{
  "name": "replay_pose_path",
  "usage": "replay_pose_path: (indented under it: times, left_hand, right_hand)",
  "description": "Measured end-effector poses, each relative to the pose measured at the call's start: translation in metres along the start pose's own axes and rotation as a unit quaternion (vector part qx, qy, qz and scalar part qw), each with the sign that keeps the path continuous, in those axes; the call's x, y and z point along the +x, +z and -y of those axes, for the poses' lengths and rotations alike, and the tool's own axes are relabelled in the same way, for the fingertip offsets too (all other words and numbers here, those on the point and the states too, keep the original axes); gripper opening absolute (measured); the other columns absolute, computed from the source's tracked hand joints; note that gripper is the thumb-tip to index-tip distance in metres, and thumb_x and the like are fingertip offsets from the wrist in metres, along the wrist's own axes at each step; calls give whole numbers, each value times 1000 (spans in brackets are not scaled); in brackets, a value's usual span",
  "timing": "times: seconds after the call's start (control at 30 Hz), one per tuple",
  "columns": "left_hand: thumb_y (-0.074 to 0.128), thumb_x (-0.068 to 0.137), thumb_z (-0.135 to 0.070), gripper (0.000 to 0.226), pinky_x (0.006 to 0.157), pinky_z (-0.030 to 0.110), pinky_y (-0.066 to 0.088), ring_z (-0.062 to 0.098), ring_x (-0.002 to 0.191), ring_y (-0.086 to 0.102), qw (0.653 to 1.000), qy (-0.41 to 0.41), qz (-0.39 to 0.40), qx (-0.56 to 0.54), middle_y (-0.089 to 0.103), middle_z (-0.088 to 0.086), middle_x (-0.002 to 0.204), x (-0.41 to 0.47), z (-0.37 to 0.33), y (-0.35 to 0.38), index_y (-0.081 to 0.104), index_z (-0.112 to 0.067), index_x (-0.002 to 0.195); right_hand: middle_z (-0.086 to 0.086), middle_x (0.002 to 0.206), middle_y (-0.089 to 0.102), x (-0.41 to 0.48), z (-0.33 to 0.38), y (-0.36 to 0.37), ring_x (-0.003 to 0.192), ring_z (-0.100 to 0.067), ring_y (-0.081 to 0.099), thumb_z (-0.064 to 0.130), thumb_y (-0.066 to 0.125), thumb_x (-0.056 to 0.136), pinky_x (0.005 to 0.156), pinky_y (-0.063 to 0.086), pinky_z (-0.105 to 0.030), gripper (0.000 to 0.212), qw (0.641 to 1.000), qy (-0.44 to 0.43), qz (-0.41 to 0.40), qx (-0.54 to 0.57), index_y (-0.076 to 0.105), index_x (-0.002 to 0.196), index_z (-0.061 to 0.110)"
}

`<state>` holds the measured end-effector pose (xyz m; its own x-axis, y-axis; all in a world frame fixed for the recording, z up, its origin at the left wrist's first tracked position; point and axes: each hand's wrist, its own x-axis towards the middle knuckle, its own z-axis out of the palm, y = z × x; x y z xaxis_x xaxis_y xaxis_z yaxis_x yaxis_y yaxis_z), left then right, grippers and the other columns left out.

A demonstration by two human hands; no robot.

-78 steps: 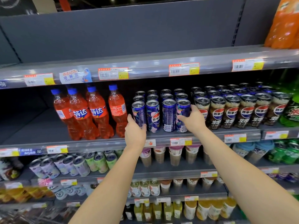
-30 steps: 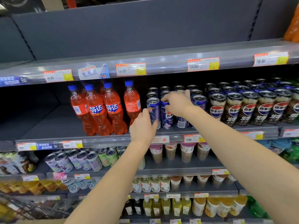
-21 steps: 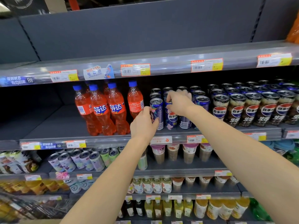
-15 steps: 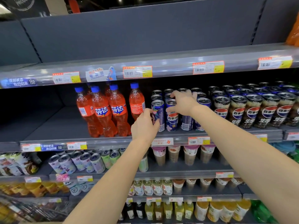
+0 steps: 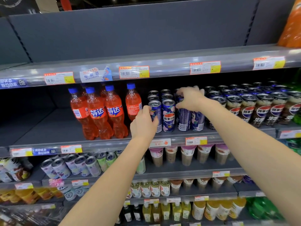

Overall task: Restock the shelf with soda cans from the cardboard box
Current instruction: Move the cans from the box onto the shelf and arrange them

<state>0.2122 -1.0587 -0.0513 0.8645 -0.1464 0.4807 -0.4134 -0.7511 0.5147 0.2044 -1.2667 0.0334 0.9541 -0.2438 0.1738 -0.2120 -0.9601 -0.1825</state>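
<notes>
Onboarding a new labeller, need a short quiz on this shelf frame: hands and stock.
1. True or false: the left hand grips the leftmost front blue Pepsi can.
2. What stands directly left of the blue cans on this shelf? A: orange Fanta bottles. B: green bottles. C: lidded cups.
3. Fill in: the right hand grips the third front can at its ____ end.

Key: 1 true; 2 A; 3 top.
</notes>
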Motion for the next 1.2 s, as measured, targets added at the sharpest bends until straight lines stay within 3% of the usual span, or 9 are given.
replay_pose_path:
  times: [0.1,0.23,0.43,0.57,0.63,0.77,0.87,1.0,1.2]
  left_hand:
    - [61,99,-37,34,76,43,56,22,95,66,999,33,-9,-11,65,-6,114,4,-2,0,55,-24,130]
    - [63,99,-34,34,72,38,52,20,99,64,992,126,-13,-4,59,-2,123,12,-13,-2,62,-22,130]
    - [61,100,-37,37,91,35,48,23,127,45,972,210,23,101,61,-2,133,35,-36,-2,64,-24,135]
    - [63,98,-41,43,104,39,41,27,131,44,965,216,38,143,61,0,140,48,-42,1,63,-26,139]
    - [62,99,-44,45,105,40,40,28,132,43,964,206,54,157,62,1,140,52,-43,3,61,-29,141]
    - [60,100,-45,45,107,41,38,29,135,41,966,178,86,164,65,4,137,55,-39,11,58,-34,144]
    - [63,100,-40,44,108,41,39,28,135,41,970,175,85,144,65,4,137,55,-34,15,59,-33,143]
    - [68,96,-39,40,101,39,44,28,124,56,973,178,75,124,70,7,127,58,-36,17,68,-30,134]
    - [70,94,-43,37,107,38,42,24,120,63,980,155,67,105,73,-1,126,62,-32,21,72,-30,129]
  right_hand:
    - [-9,116,66,0,-12,-8,114,-33,56,40,75,83,100,36,-41,68,997,32,55,-30,50,145,24]
    - [-14,137,54,4,-15,-4,127,-37,43,42,73,87,102,35,-42,65,996,38,62,-59,51,144,22]
    - [-17,129,55,7,-21,-2,125,-37,38,57,70,84,98,36,-42,65,995,42,76,-39,59,129,12]
    - [-11,98,64,5,-23,-3,119,-35,39,63,65,85,87,33,-44,57,995,47,86,-35,65,104,9]
    - [-13,114,58,5,-21,-4,119,-36,39,71,63,82,88,34,-44,64,994,52,70,-68,63,93,8]
    - [-17,137,47,5,-24,0,128,-38,35,82,63,72,103,33,-47,90,995,55,33,-80,62,124,8]
    - [-8,132,58,4,-32,1,128,-34,38,67,72,76,100,31,-44,80,999,13,29,-19,53,137,20]
    - [-4,130,62,5,-39,-3,127,-29,39,45,74,83,96,28,-42,64,998,-8,56,7,52,141,31]
    - [-14,131,54,0,-32,1,129,-38,35,66,62,84,101,33,-45,61,998,-1,56,-36,65,123,19]
